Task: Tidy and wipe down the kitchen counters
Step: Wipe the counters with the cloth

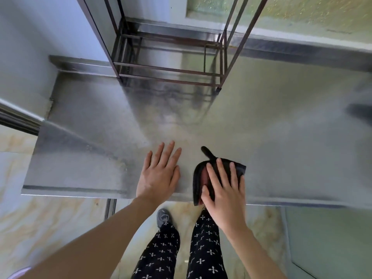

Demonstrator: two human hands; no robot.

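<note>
1. A brushed stainless-steel worktop [271, 127] fills most of the view. It has a raised back lip against the wall, and its front edge runs just under the hands.
2. A pale marbled tile floor [50, 218] shows below the front edge.
3. A dark brown open frame rack of thin metal bars [169, 70] stands on the back of the worktop, left of centre, and its reflection smears across the steel in front of it.
4. Black trousers with a white cross pattern [205, 248] cover the person's legs beneath the front edge.
5. The right hand [223, 192] lies palm down on the cloth at the front edge. Its fingers [221, 170] are straight and spread, pressing rather than gripping.
6. The left hand [159, 174] rests flat on bare steel just beside it, apart from the cloth, with its fingers [161, 153] released and lightly fanned.
7. A folded black cloth [198, 178] lies under the right hand, with one narrow tail poking toward the back and its near end overhanging the front edge.
8. A dark blurred shape [360, 112] sits at the far right; what it is cannot be told.
9. A grey shoe [163, 217] is on the floor between the arms.
</note>
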